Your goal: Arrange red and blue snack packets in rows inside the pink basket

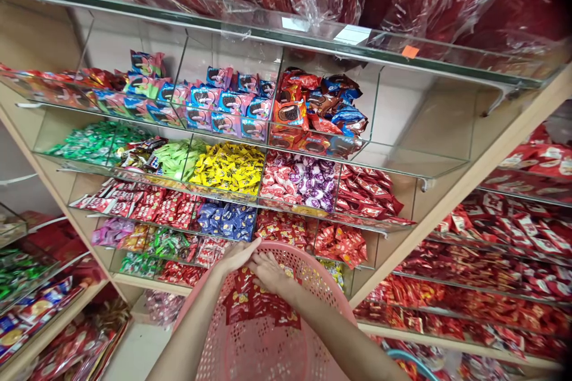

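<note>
A pink perforated plastic basket (318, 266) is in front of me at the lower middle, its far rim against the shelves. Several dark red candy packets (239, 306) lie in its far part. At the far rim is my left hand (236, 256), with fingers stretched out to the right and the fingertips close to the shelf edge. My right hand (269, 274) reaches inside the basket over the red packets, its fingers extended and slightly apart. The undersides of both hands are hidden, and no packet shows clearly within either one.
Glass shelves carry sorted sweets: red packets (280, 227), blue packets (226, 221), yellow packets (227, 168) and wrapped cookies (223, 101). A wooden upright (451, 181) stands at right, with more red-packet shelves beyond. A blue rim (413, 362) shows low right.
</note>
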